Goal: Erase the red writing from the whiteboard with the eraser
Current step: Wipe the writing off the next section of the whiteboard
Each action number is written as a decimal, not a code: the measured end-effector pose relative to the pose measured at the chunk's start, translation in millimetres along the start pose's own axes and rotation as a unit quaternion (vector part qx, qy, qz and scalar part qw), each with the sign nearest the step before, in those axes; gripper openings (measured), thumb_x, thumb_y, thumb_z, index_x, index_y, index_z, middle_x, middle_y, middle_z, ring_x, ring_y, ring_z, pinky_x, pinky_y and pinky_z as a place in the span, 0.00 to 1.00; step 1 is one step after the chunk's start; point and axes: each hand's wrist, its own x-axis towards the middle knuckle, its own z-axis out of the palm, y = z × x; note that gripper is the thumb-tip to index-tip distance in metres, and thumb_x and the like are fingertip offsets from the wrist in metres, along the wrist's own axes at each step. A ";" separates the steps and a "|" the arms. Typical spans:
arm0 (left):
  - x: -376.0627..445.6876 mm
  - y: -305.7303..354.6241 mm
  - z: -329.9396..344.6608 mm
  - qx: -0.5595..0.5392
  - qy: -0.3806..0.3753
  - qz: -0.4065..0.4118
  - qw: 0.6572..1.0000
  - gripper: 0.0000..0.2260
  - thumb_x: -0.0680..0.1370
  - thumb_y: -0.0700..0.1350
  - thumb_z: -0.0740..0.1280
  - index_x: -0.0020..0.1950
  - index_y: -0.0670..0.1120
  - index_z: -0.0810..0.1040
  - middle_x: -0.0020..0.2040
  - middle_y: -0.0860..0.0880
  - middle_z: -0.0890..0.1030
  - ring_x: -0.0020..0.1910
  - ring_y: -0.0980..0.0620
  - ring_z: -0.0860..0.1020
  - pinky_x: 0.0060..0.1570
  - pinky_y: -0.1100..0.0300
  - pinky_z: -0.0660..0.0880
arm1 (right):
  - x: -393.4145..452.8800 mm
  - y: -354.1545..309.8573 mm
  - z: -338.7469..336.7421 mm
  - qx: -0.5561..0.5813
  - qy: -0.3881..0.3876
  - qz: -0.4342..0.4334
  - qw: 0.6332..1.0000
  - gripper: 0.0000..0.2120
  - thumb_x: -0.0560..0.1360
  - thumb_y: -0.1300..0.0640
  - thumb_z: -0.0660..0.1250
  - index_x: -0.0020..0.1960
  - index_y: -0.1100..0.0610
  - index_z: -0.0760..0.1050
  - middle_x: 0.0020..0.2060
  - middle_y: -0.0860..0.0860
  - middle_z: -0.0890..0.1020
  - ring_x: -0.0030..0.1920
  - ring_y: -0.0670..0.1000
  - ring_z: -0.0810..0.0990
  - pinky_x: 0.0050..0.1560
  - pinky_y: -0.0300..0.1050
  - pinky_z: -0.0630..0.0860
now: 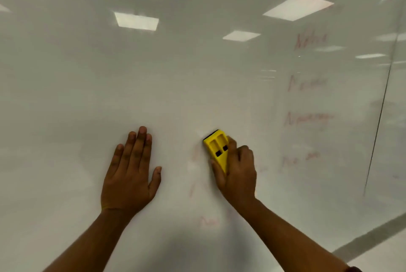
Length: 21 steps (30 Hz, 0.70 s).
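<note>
Your right hand (236,170) has its grip closed on the eraser (216,148): fingers curl over the right edge, thumb pressed along the lower left side. The eraser is a yellow plastic block with two recessed channels and two small dark square openings on its back; a dark felt strip shows at its top end. It is tilted, top end leaning left, and sits face-down against the whiteboard (87,74).

Your left hand (129,175) is fully open, holding nothing. Palm lies flat on the board, four fingers close together pointing up, thumb splayed to the right. It is left of the eraser, with a gap of bare board between the two hands.

The red writing (307,82) runs in a column of short words up the right side of the board, well right of the eraser; it is blurred and cannot be read. Fainter, smeared red marks (208,221) lie below and just left of the eraser, between your forearms.

The board is glossy white and fills nearly the whole view. Reflected ceiling light panels (136,21) show across its upper part. A thin dark vertical line (380,113) crosses it at far right. A grey band runs diagonally at the lower right corner.

No containers in view.
</note>
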 end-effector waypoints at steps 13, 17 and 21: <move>-1.6 -3.1 0.5 0.006 0.004 0.016 1.000 0.35 0.84 0.56 0.56 0.86 0.39 0.54 0.87 0.42 0.52 0.87 0.44 0.50 0.85 0.49 0.46 | -10.9 -34.4 1.8 -0.010 -0.006 -0.050 0.999 0.31 0.78 0.44 0.68 0.75 0.59 0.67 0.49 0.55 0.71 0.47 0.58 0.72 0.37 0.48 0.72; -3.6 -3.8 0.1 0.007 0.006 0.020 1.000 0.35 0.84 0.56 0.56 0.86 0.39 0.54 0.87 0.42 0.52 0.87 0.44 0.51 0.85 0.48 0.47 | -2.0 -17.3 -3.3 -0.004 -0.041 -0.192 0.980 0.30 0.80 0.42 0.66 0.74 0.59 0.71 0.47 0.55 0.72 0.44 0.58 0.72 0.37 0.51 0.72; -2.8 -2.9 2.5 0.015 0.006 0.019 1.000 0.35 0.84 0.57 0.55 0.86 0.39 0.53 0.87 0.42 0.52 0.87 0.44 0.50 0.85 0.48 0.46 | 46.2 -14.6 2.3 0.002 0.058 0.064 0.996 0.32 0.79 0.38 0.64 0.76 0.55 0.66 0.48 0.52 0.69 0.47 0.54 0.71 0.37 0.44 0.66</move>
